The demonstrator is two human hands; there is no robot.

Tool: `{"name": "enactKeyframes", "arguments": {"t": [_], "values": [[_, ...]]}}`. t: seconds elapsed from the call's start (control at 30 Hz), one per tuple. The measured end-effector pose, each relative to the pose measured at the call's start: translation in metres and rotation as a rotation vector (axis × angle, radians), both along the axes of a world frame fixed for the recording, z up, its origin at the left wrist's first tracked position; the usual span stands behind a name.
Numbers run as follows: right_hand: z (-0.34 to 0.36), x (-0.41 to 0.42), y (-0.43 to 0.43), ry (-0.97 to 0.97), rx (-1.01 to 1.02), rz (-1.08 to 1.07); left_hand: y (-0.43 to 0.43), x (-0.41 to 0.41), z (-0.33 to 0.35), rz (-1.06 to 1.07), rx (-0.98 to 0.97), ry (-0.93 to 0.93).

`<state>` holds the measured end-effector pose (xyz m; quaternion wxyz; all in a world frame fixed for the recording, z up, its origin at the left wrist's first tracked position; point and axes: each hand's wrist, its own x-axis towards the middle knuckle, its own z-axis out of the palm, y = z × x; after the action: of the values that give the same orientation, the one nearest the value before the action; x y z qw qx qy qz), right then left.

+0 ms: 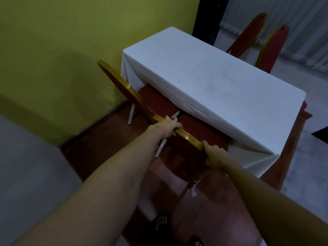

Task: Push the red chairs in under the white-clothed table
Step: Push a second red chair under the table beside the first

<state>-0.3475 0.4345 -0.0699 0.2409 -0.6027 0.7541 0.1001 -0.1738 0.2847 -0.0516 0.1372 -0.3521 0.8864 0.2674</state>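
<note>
A white-clothed table (pixel 213 75) fills the middle of the head view. On its near side stand two red chairs with gold frames. My left hand (pixel 168 127) and my right hand (pixel 215 158) both grip the gold top rail of the nearer red chair (pixel 200 134), whose seat is partly under the cloth. The second red chair (pixel 156 102) stands to its left, its seat also partly under the table edge. Two more red chairs (pixel 271 48) stand at the far side, backs close to the table.
A yellow-green wall (pixel 62 50) runs along the left, close behind the left chair. The table and chairs stand on a reddish wooden platform (pixel 99 144) with grey floor around it. My feet (pixel 163 222) show at the bottom.
</note>
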Motion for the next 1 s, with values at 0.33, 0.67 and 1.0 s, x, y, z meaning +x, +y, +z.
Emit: {"name": "enactKeyframes", "arguments": {"t": [0.33,0.67,1.0], "values": [[-0.007,-0.019,-0.001,0.076,-0.010,0.079,-0.008,-0.004,-0.013,-0.040,-0.008,0.116],[-0.009,-0.033,-0.011,0.086,-0.036,0.045,-0.020,-0.019,-0.020,-0.029,-0.021,0.142],[-0.013,-0.049,-0.007,0.133,-0.034,0.098,-0.020,-0.025,-0.011,-0.012,0.049,0.126]]}}
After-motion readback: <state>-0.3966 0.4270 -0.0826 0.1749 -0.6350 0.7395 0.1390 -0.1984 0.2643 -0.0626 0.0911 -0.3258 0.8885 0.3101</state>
